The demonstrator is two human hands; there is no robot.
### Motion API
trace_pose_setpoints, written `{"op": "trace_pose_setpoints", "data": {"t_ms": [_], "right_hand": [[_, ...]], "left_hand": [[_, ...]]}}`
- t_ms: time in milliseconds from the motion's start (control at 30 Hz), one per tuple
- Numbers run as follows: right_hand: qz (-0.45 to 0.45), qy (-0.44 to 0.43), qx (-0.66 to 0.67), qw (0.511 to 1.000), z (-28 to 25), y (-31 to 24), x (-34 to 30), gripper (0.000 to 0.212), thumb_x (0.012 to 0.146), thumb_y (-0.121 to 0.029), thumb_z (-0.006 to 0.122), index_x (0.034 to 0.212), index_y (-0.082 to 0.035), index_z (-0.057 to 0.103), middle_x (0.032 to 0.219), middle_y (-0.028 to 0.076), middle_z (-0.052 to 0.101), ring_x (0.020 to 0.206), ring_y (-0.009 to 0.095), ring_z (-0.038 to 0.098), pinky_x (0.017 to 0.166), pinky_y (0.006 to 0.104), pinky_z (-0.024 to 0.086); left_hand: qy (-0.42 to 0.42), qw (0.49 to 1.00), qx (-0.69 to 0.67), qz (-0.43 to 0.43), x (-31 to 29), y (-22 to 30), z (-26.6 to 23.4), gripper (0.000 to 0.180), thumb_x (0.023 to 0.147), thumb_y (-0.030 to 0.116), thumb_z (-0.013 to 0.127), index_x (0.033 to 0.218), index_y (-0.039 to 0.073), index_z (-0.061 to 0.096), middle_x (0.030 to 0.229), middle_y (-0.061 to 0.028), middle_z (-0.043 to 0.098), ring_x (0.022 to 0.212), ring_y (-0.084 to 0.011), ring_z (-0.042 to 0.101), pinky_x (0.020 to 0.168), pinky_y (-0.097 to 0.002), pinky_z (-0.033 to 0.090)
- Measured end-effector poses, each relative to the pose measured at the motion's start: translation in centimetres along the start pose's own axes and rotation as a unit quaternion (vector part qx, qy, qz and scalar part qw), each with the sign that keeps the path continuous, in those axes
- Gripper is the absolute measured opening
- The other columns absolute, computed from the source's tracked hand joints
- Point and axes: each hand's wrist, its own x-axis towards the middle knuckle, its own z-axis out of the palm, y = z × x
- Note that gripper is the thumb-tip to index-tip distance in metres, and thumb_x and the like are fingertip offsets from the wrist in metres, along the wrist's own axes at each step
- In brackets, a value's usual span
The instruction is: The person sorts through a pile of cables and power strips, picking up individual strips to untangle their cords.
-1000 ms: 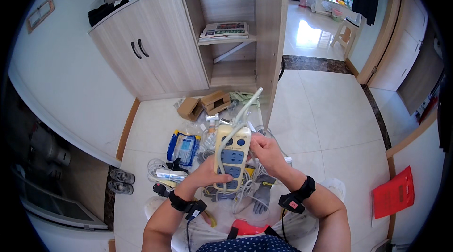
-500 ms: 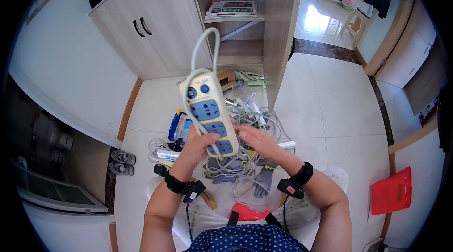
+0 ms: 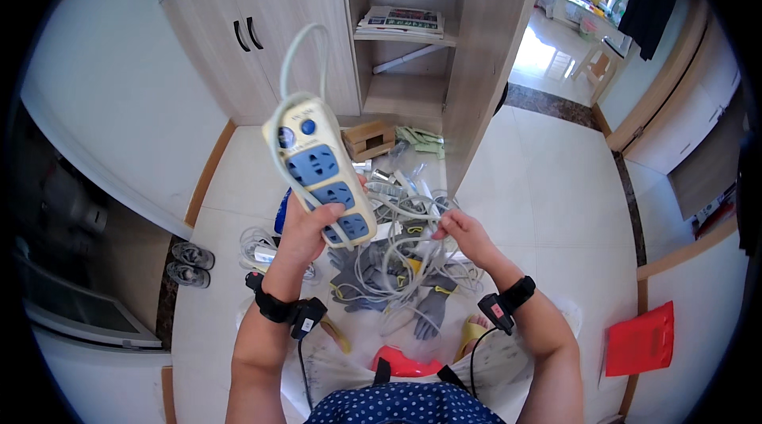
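Note:
My left hand point(image 3: 305, 227) grips the lower end of a cream power strip point(image 3: 346, 174) with blue sockets, its thumb over the front. A pale cord point(image 3: 284, 79) loops above the strip and runs down along its face under my thumb. To the right, the fingers of my right hand point(image 3: 470, 240) are pinched on a grey cable point(image 3: 409, 216) that stretches left toward the strip. Below both hands lies a tangle of cables over grey work gloves point(image 3: 433, 309) on the floor.
An open cabinet door point(image 3: 488, 67) stands beyond my right hand. Newspapers point(image 3: 401, 21) lie on the cabinet shelf, and a wooden box point(image 3: 369, 138) sits before it. Grey shoes point(image 3: 190, 264) are at the left, a red bag point(image 3: 640, 338) at the right.
The power strip has moved left and slightly down with my left hand. My right hand has moved away from the strip to the right and closed on the cable.

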Motion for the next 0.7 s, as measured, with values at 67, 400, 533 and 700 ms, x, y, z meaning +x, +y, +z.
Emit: {"op": "trace_pose_setpoints", "data": {"t_ms": [67, 400, 533, 700], "right_hand": [[0.015, 0.03, 0.054, 0.998, -0.7, -0.9, 0.1, 0.026, 0.102, -0.025, 0.048, 0.09, -0.004, 0.058, 0.074, -0.003, 0.052, 0.072, 0.008, 0.051, 0.07, 0.0235, 0.042], [-0.114, 0.056, -0.149, 0.981, -2.5, -8.3, -2.4, 0.023, 0.097, -0.022, 0.056, 0.091, -0.001, 0.064, 0.068, 0.002, 0.055, 0.061, 0.012, 0.048, 0.058, 0.0265, 0.04], [-0.168, 0.027, -0.198, 0.965, -1.9, -9.2, -3.4, 0.017, 0.092, -0.016, 0.06, 0.093, 0.001, 0.063, 0.074, 0.012, 0.061, 0.063, 0.022, 0.055, 0.061, 0.0309, 0.045], [-0.141, -0.05, -0.215, 0.965, -1.2, -10.4, -4.4, 0.015, 0.091, -0.015, 0.064, 0.092, 0.0, 0.065, 0.069, 0.007, 0.059, 0.06, 0.015, 0.05, 0.056, 0.0271, 0.042]], "left_hand": [[-0.006, 0.997, 0.074, -0.016, -0.4, -0.5, -0.5, 0.058, 0.076, 0.018, 0.071, 0.126, -0.002, 0.05, 0.114, -0.014, 0.064, 0.102, -0.0195, 0.064, 0.088, -0.0356, 0.054], [0.002, 0.944, 0.325, -0.06, -0.6, -4.9, -0.3, 0.052, 0.078, 0.008, 0.069, 0.125, 0.0, 0.046, 0.112, -0.0087, 0.059, 0.1, -0.0146, 0.059, 0.087, -0.0295, 0.05], [0.024, 0.958, 0.267, -0.105, -0.1, -6.4, 0.0, 0.049, 0.08, 0.006, 0.067, 0.125, 0.0, 0.046, 0.108, -0.0076, 0.061, 0.095, -0.0139, 0.061, 0.084, -0.029, 0.051], [0.138, 0.98, 0.116, -0.088, 0.5, -7.8, 0.6, 0.044, 0.082, 0.006, 0.067, 0.119, -0.001, 0.045, 0.107, -0.0111, 0.061, 0.092, -0.0163, 0.063, 0.078, -0.0285, 0.053]]}}
